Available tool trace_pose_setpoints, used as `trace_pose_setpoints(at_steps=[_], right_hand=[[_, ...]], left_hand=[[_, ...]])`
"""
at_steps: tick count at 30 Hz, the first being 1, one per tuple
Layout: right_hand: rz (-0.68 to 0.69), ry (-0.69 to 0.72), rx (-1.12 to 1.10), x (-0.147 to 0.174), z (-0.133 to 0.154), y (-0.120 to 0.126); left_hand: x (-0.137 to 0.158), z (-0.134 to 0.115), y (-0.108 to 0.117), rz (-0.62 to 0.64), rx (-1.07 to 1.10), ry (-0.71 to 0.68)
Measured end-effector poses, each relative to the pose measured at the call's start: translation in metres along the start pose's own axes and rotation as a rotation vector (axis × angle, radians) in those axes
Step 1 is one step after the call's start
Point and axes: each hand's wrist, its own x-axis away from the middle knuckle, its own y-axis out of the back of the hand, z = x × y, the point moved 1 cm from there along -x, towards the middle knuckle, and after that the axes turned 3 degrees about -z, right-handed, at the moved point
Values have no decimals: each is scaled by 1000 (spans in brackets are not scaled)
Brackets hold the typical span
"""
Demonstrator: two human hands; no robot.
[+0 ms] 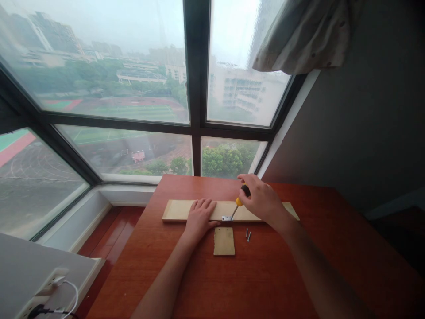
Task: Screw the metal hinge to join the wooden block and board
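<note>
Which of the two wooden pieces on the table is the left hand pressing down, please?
The long wooden board along the table's far side; the left hand lies flat on it. The small wooden piece lies nearer, untouched.

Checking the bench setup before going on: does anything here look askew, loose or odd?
Nothing stands out. The long board lies flat under the left hand, the right hand holds the screwdriver on the metal bracket, and two loose screws lie beside the small board.

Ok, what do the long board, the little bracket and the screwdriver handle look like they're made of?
Long board: pale, unfinished wood, matte, possibly plywood. Bracket: bright metal, silvery shine. Screwdriver handle: yellow and black, likely plastic or rubber, gripped by the right hand.
</note>
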Motion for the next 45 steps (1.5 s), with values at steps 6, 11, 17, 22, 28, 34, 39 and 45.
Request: trace_pose_setpoints(at_steps=[6, 11, 17, 22, 28, 34, 39, 45], right_hand=[[-14, 6, 30, 3, 4, 5], [-1, -104, 143, 0, 4, 4], [-7, 79, -71, 1, 0, -1], [-23, 10, -3, 2, -2, 0], [-66, 59, -61, 2, 3, -3], [-145, 96, -169, 3, 10, -8], [-156, 88, -192, 1, 9, -13], [-156, 79, -195, 2, 9, -16]], left_hand=[[0, 0, 0, 2, -6, 3], [0, -1, 0, 1, -11, 4], [0, -1, 1, 10, -18, 3], [-1, -1, 1, 6, -12, 5], [0, -1, 1, 5, -8, 7], [-1, -1, 1, 8, -19, 2], [0, -1, 1, 2, -2, -1], [-1, -1, 1, 2, -2, -5]])
